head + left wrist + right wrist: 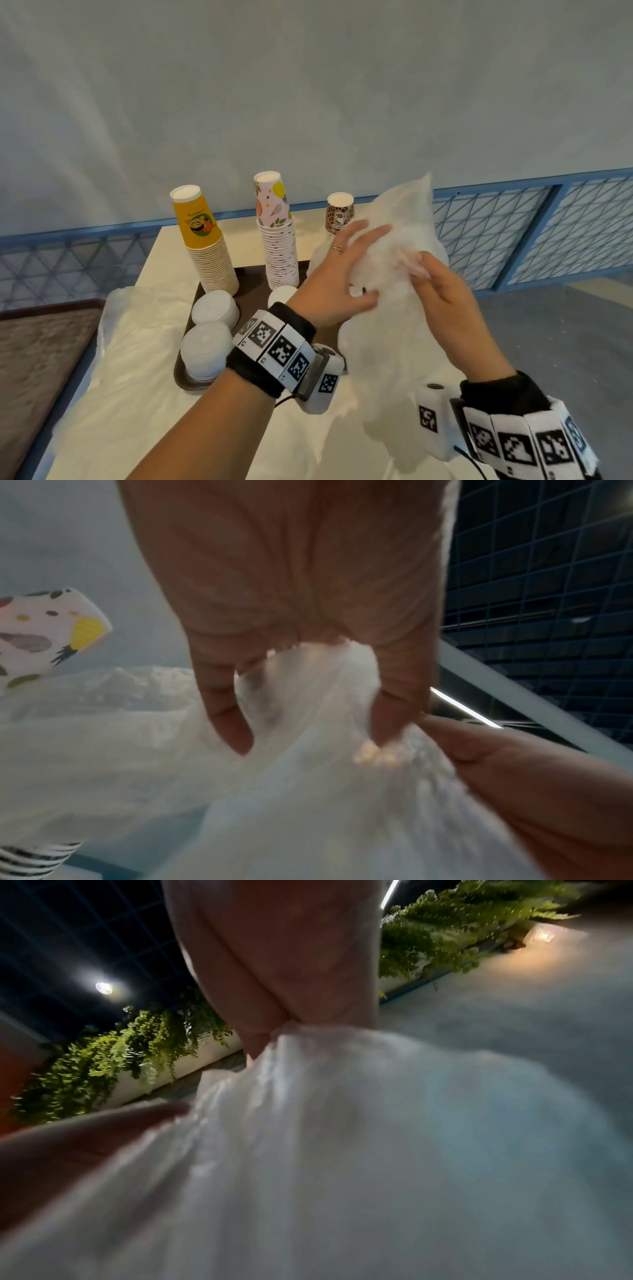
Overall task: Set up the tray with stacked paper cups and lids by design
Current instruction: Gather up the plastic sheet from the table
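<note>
A dark brown tray (251,279) on the table holds three upturned cup stacks: yellow (205,246), floral pink (277,240) and leopard-print (339,214). White lid stacks (214,306) (205,353) sit at the tray's front left, and another lid stack (281,294) stands behind my left wrist. I hold a translucent plastic bag (387,329) above the tray's right side with both hands. My left hand (342,270) grips its left side, thumb underneath. My right hand (433,274) pinches its right side. The bag (308,791) fills both wrist views, so its contents stay hidden.
Another crumpled plastic bag (137,329) lies on the cream table (171,246) left of the tray. A second brown tray (41,342) sits at the far left. A blue mesh fence (513,233) runs behind the table, with grey floor (565,342) to the right.
</note>
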Action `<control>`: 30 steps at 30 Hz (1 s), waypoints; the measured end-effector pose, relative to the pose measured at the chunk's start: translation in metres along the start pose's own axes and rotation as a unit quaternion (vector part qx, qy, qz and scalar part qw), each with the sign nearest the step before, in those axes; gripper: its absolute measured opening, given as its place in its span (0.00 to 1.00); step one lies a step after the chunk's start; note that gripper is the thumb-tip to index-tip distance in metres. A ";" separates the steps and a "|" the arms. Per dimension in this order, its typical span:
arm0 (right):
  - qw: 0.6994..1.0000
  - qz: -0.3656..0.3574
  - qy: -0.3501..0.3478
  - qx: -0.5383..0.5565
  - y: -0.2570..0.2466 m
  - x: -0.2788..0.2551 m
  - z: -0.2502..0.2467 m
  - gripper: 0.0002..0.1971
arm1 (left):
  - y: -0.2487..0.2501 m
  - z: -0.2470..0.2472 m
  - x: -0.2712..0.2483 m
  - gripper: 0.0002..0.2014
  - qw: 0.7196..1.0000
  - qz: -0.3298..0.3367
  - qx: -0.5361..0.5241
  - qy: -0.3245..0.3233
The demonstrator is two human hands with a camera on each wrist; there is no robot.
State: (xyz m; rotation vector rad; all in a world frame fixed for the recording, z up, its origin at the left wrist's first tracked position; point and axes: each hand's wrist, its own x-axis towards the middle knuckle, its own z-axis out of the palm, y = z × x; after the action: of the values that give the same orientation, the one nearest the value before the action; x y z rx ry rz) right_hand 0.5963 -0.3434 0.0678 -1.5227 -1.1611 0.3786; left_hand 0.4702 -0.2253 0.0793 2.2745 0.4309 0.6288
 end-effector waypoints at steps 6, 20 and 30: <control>0.992 -0.054 -0.110 0.009 -0.033 -0.023 0.052 0.11 | 0.007 -0.020 -0.053 0.24 0.995 0.020 0.064 0.072; 0.900 0.084 -0.339 -0.260 0.055 -0.136 0.194 0.33 | -0.021 -0.121 -0.210 0.07 0.898 -0.195 0.150 0.366; 0.885 0.093 -0.284 -0.357 0.048 -0.113 0.206 0.07 | -0.030 -0.135 -0.274 0.07 0.873 -0.264 0.183 0.366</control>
State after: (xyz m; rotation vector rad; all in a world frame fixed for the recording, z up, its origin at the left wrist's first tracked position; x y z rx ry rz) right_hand 0.4095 -0.3143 -0.0793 -2.2676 -1.7421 0.5931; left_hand 0.1662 -0.2590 0.0555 2.0130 1.5926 1.1741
